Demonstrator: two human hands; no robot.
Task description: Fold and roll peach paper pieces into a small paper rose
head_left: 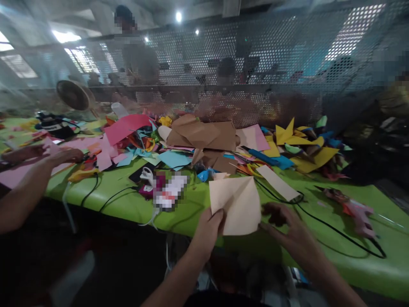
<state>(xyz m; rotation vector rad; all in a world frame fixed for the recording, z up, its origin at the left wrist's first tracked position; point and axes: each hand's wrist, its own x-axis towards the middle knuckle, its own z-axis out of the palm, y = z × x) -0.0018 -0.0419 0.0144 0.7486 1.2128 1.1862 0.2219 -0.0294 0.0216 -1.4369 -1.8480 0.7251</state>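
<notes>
A cream sheet of paper (pixel 236 204) with a crease down its middle is held up over the near edge of the table. My left hand (pixel 207 232) pinches its lower left side, thumb in front. At the paper's right edge is my right hand (pixel 287 226), with curled fingers and thumb apart; the fingertips are at or just beside the edge, and I cannot tell whether they touch it. Right of that hand lies a pink glue gun (pixel 358 213) with a black cord. Behind the sheet rests a pale paper strip (pixel 277 183).
The green-covered table (pixel 111 192) bears a long heap of coloured paper, with brown paper (pixel 204 134) on top. A purple power adapter (pixel 148 187) with a white plug is left of my hands. Another person's hands (pixel 64 157) work at far left. A mesh partition (pixel 271 47) stands behind.
</notes>
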